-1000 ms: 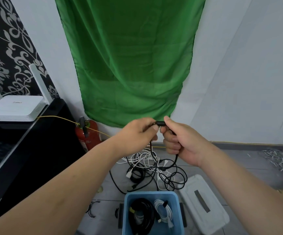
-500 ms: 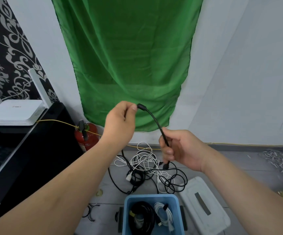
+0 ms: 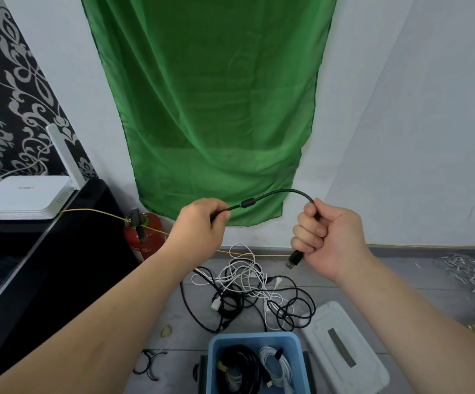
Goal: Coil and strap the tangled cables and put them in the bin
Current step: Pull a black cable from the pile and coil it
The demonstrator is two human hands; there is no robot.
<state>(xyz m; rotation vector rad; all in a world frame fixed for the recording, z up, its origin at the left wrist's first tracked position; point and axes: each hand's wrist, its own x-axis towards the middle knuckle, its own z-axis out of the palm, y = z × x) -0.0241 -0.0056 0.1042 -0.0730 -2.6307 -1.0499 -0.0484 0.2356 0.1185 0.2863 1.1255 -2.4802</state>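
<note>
Left hand [image 3: 202,223] pinching one end of a short black cable [image 3: 276,194], end hidden in fingers, right hand [image 3: 327,237] fisted around it, plug [image 3: 294,258] poking below, blue bin [image 3: 254,338] cut off at bottom edge

Nothing written can be read here. The white router [image 3: 23,199] on the black shelf [image 3: 60,251] at the far left bears a small reddish mark on its top, too small and blurred to make out.
</note>
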